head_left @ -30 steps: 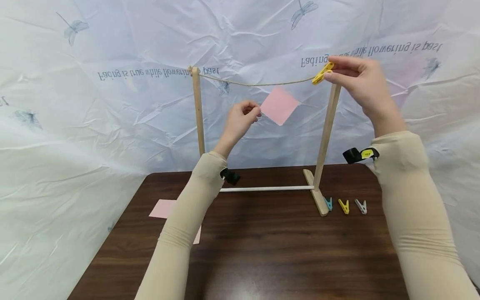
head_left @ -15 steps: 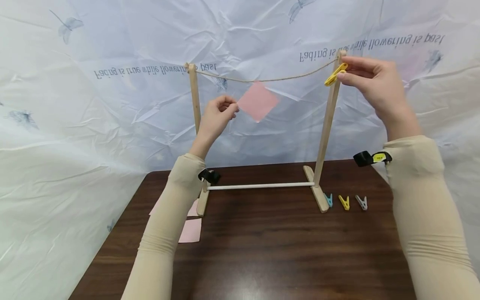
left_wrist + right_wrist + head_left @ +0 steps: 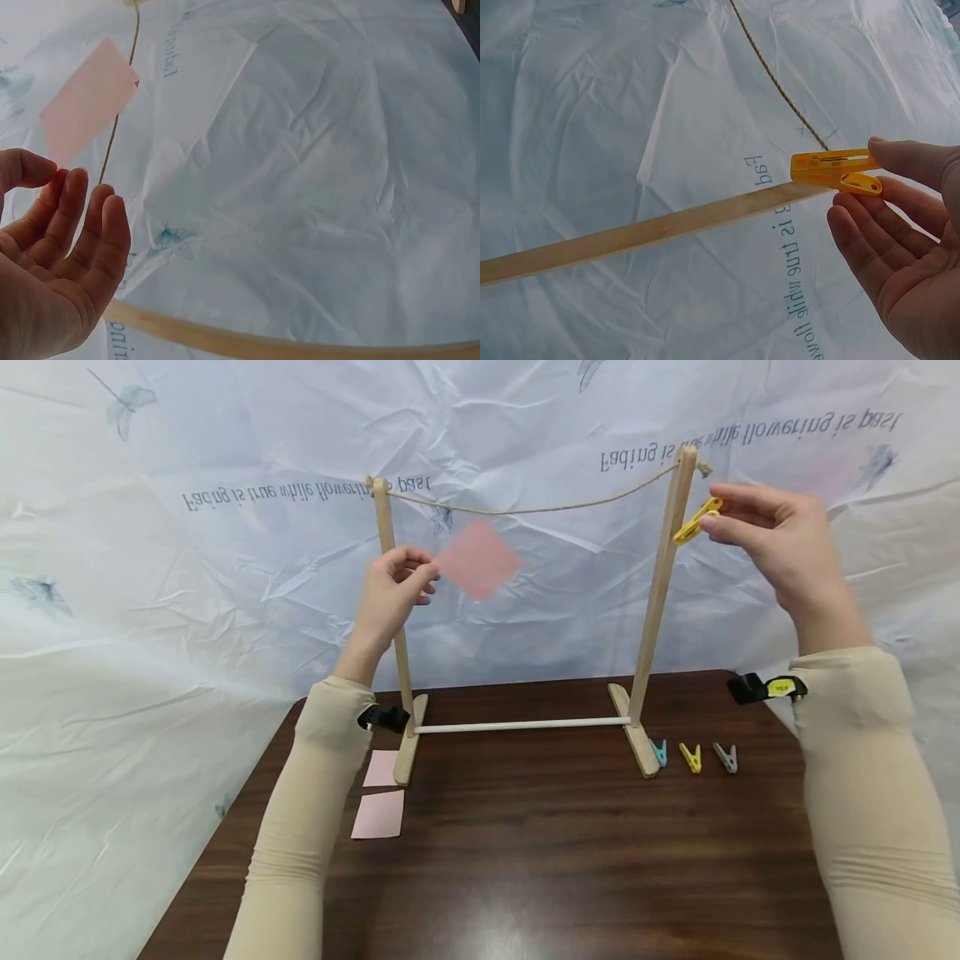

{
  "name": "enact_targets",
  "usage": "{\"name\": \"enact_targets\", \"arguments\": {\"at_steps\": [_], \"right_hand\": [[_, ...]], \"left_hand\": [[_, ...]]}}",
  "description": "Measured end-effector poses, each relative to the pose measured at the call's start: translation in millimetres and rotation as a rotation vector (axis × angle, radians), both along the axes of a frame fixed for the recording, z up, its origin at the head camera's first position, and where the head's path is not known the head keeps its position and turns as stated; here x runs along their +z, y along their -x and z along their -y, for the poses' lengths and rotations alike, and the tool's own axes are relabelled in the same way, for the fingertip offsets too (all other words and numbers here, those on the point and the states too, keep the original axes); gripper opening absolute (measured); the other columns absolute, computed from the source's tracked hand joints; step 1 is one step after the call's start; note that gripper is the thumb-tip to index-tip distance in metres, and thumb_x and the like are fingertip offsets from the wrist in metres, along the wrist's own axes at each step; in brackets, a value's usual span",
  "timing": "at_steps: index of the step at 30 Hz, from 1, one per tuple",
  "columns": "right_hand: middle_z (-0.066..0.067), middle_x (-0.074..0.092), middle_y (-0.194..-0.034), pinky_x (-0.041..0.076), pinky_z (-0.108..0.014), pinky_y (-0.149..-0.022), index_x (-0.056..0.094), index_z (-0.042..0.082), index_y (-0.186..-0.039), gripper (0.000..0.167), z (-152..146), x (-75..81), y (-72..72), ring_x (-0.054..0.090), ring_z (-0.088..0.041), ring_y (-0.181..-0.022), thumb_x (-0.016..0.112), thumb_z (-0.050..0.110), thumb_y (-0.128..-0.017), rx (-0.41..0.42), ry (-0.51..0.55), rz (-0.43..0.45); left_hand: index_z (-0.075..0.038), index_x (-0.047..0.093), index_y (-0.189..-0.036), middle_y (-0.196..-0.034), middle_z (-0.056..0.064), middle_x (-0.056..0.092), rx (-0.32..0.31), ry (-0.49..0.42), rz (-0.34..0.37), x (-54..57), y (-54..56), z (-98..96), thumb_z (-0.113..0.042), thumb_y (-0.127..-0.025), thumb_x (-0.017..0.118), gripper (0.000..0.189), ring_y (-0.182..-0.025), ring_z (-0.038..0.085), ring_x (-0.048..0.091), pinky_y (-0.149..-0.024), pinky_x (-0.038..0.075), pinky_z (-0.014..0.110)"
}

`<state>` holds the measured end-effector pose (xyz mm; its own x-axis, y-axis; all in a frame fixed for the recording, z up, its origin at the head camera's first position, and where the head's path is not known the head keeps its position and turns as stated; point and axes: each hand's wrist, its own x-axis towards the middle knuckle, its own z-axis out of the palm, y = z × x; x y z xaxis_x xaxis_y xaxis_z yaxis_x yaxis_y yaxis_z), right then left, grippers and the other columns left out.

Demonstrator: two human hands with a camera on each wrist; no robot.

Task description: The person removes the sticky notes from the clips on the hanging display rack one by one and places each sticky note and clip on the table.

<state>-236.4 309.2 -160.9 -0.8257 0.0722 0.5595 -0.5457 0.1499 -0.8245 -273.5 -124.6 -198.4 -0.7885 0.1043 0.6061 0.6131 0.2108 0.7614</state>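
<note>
A square pink paper [image 3: 480, 561] is pinched at one corner by my left hand [image 3: 390, 589], its other corners pointing up, down and right. In the head view the paper appears just under the rope [image 3: 540, 511] strung between two wooden posts. The left wrist view shows thumb and forefinger on the tip of the paper [image 3: 90, 101]. Beside the right post [image 3: 662, 585], my right hand [image 3: 787, 547] pinches a yellow clothespin [image 3: 697, 522] by its handles. Seen from the right wrist, the clothespin [image 3: 832, 169] has nothing in its jaws.
Two pink papers [image 3: 378, 815] lie on the dark wooden table [image 3: 525, 843] near the rack's left foot [image 3: 406, 760]. By the right foot [image 3: 642, 752] lie a blue clothespin [image 3: 660, 752], a yellow one [image 3: 691, 758] and a grey one [image 3: 726, 757]. A white rod [image 3: 525, 725] joins the feet.
My left hand has moved left with the pink paper. The right hand has shifted right and slightly down, carrying the yellow clothespin past the right post. Both grips are unchanged.
</note>
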Motion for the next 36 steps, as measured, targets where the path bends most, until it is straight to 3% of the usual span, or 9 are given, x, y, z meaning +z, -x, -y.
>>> {"name": "enact_targets", "arguments": {"at_steps": [5, 10, 16, 21, 27, 33, 36], "right_hand": [[0.000, 0.070, -0.099, 0.054, -0.012, -0.075, 0.074, 0.004, -0.120, 0.035, -6.2, -9.8, -1.8, 0.066, -0.008, -0.088, 0.077, -0.004, -0.086, 0.067, 0.096, -0.004], [0.000, 0.071, -0.097, 0.054, -0.012, -0.074, 0.075, 0.004, -0.119, 0.035, -12.8, -19.3, -4.9, 0.066, -0.008, -0.087, 0.077, -0.006, -0.085, 0.069, 0.117, 0.005], [0.003, 0.073, -0.098, 0.053, -0.011, -0.074, 0.076, 0.007, -0.118, 0.034, -23.1, -31.1, -10.5, 0.066, -0.006, -0.087, 0.076, -0.004, -0.086, 0.043, 0.121, 0.034], [0.002, 0.074, -0.098, 0.054, -0.012, -0.075, 0.076, 0.007, -0.117, 0.033, -31.5, -43.7, -16.3, 0.068, -0.006, -0.086, 0.074, -0.006, -0.087, 0.075, 0.165, 0.058], [0.007, 0.074, -0.098, 0.052, -0.010, -0.075, 0.077, 0.012, -0.117, 0.033, -43.6, -61.0, -24.9, 0.067, -0.003, -0.086, 0.075, -0.003, -0.088, -0.015, 0.108, 0.099], [0.020, 0.069, -0.096, 0.046, -0.007, -0.076, 0.073, 0.022, -0.125, 0.036, -57.5, -81.6, -35.1, 0.064, 0.004, -0.083, 0.074, 0.009, -0.092, -0.201, -0.084, 0.178], [0.025, 0.068, -0.094, 0.043, -0.007, -0.077, 0.070, 0.025, -0.130, 0.039, -63.5, -93.2, -38.4, 0.061, 0.006, -0.087, 0.074, 0.015, -0.093, -0.249, -0.135, 0.217]], "left_hand": [[-0.004, 0.069, -0.098, -0.089, 0.006, 0.068, 0.013, -0.044, 0.002, 0.3, -8.4, 15.0, -0.018, -0.096, 0.068, 0.014, -0.075, 0.018, 0.065, -0.066, 0.058, 0.025], [-0.004, 0.068, -0.096, -0.087, 0.005, 0.068, 0.005, -0.095, 0.027, -1.5, -18.2, 29.8, -0.015, -0.095, 0.068, 0.010, -0.075, 0.017, 0.064, -0.064, 0.057, 0.025], [-0.009, 0.067, -0.092, -0.085, 0.003, 0.067, 0.030, -0.112, 0.028, -8.6, -26.7, 48.7, -0.010, -0.095, 0.066, 0.004, -0.076, 0.016, 0.064, -0.063, 0.058, 0.025], [-0.004, 0.067, -0.095, -0.086, 0.001, 0.067, 0.065, -0.108, 0.044, -17.7, -36.6, 67.8, -0.011, -0.095, 0.066, 0.007, -0.077, 0.015, 0.063, -0.063, 0.057, 0.023], [-0.004, 0.066, -0.095, -0.085, 0.001, 0.067, 0.096, -0.156, 0.070, -33.0, -50.4, 99.2, -0.007, -0.095, 0.066, 0.004, -0.076, 0.015, 0.063, -0.062, 0.057, 0.022], [-0.005, 0.066, -0.095, -0.084, 0.000, 0.068, 0.196, -0.228, 0.117, -50.8, -65.3, 129.2, -0.003, -0.093, 0.067, 0.003, -0.070, 0.012, 0.064, -0.060, 0.057, 0.021], [-0.005, 0.066, -0.094, -0.082, -0.001, 0.069, 0.233, -0.243, 0.142, -61.0, -72.1, 140.9, -0.001, -0.092, 0.066, 0.004, -0.068, 0.010, 0.064, -0.059, 0.056, 0.020]]}}
